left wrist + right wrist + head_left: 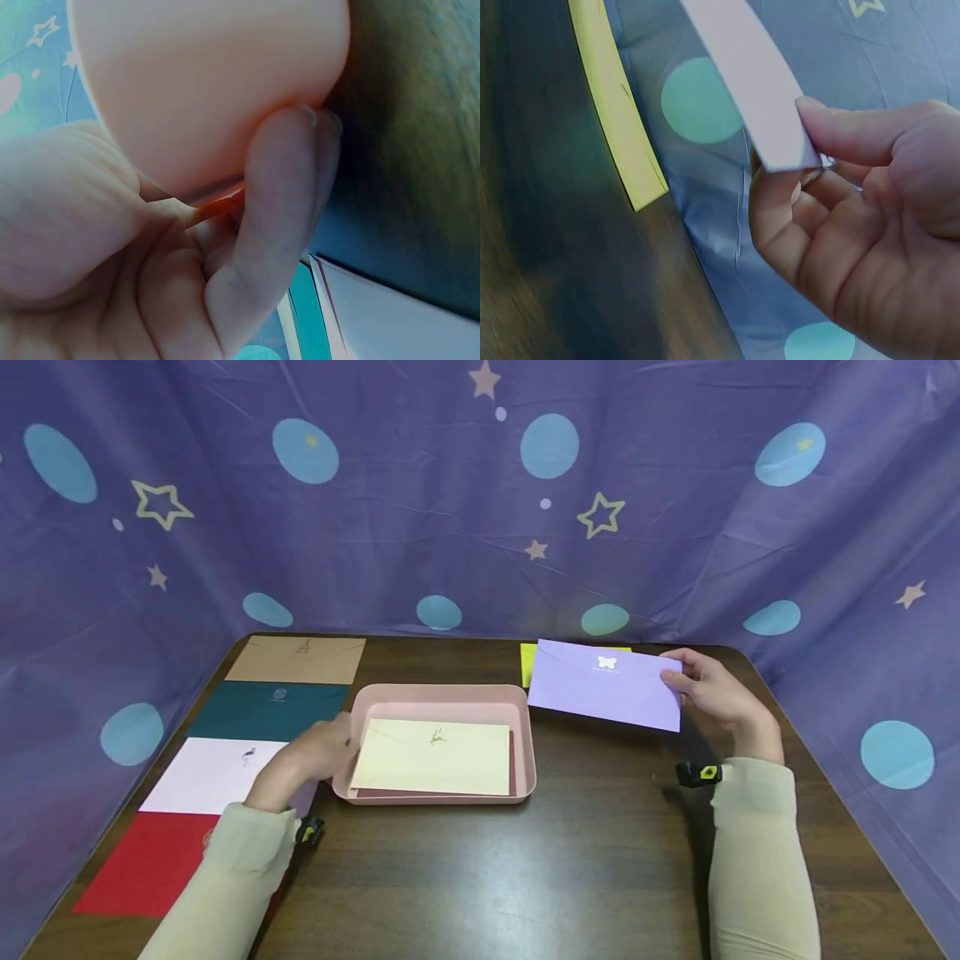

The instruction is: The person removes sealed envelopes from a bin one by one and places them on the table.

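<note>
My right hand (pixel 716 697) pinches a lavender envelope (pixel 592 689) with a white butterfly at its right end, thumb on the near face. It is held tilted over the back right of the table, overlapping a yellow envelope (pixel 528 664) behind it. In the right wrist view, thumb and curled fingers hold the lavender envelope's (pixel 754 82) corner. My left hand (pixel 318 750) grips the left side of a pink tray (pixel 442 695), its fingers curled against the tray wall (pixel 210 82) in the left wrist view. Inside the tray lies a cream envelope (pixel 435 760) with a deer print, over a dark reddish one (pixel 512 768).
Down the table's left side run a brown envelope (pixel 300 662), a dark green one (pixel 255 710), a white one with a bird print (pixel 198 777) and a red one (pixel 142 864). A purple patterned curtain (pixel 420 510) surrounds the wooden table (pixel 525 877) on the back and sides.
</note>
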Tool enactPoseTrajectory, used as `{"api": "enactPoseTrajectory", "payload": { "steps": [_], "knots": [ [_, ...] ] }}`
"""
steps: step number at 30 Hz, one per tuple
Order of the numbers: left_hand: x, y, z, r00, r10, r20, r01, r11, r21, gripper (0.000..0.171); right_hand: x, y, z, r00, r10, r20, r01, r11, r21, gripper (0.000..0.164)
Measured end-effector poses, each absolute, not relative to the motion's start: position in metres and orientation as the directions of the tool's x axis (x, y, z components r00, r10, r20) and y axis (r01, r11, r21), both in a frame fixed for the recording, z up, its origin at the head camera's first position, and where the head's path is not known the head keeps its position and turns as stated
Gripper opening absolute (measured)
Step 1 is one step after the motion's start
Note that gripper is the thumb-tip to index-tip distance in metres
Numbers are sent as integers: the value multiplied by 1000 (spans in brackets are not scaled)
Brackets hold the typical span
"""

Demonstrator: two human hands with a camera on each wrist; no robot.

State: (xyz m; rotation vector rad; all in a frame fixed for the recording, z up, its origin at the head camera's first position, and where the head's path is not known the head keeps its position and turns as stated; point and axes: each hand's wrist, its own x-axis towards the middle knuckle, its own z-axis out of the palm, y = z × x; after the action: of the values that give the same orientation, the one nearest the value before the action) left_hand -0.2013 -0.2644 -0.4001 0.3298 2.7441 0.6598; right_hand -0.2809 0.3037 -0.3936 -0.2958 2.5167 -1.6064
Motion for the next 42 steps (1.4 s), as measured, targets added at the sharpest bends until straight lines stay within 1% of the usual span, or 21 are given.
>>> {"api": "enactPoseTrajectory", "payload": {
  "steps": [7, 10, 15, 22, 28, 31, 37, 39, 42],
  "knots": [
    [-201, -265, -400, -930, 275, -244, 137, 875, 463, 33, -282, 308, -399, -959, -284, -13, -138, 505, -852, 26],
    [-201, -265, -400, -927, 270, -259, 123, 874, 470, 35, -282, 306, -401, -953, -301, -39, -136, 538, -832, 26],
    [-200, -264, -400, -929, 276, -245, 132, 868, 478, 33, -283, 302, -402, -951, -295, -94, -108, 601, -792, 26],
    [-200, -264, -401, -929, 288, -231, 149, 865, 479, 29, -285, 293, -405, -956, -247, -156, -47, 658, -752, 26],
    [-198, -264, -399, -925, 282, -255, 122, 855, 504, 29, -288, 289, -408, -954, -284, -98, -159, 754, -638, 25],
    [-198, -264, -398, -926, 281, -251, 122, 854, 505, 28, -289, 286, -409, -954, -285, -97, -173, 781, -600, 26],
    [-199, -263, -399, -930, 280, -236, 140, 867, 479, 30, -291, 282, -412, -964, -233, -131, -129, 833, -537, 31],
    [-200, -264, -400, -930, 277, -240, 136, 870, 474, 32, -291, 281, -413, -968, -211, -138, -110, 845, -524, 33],
    [-201, -264, -400, -928, 275, -250, 129, 869, 478, 31, -292, 281, -414, -972, -175, -158, -70, 852, -518, 39]
  ]
}}
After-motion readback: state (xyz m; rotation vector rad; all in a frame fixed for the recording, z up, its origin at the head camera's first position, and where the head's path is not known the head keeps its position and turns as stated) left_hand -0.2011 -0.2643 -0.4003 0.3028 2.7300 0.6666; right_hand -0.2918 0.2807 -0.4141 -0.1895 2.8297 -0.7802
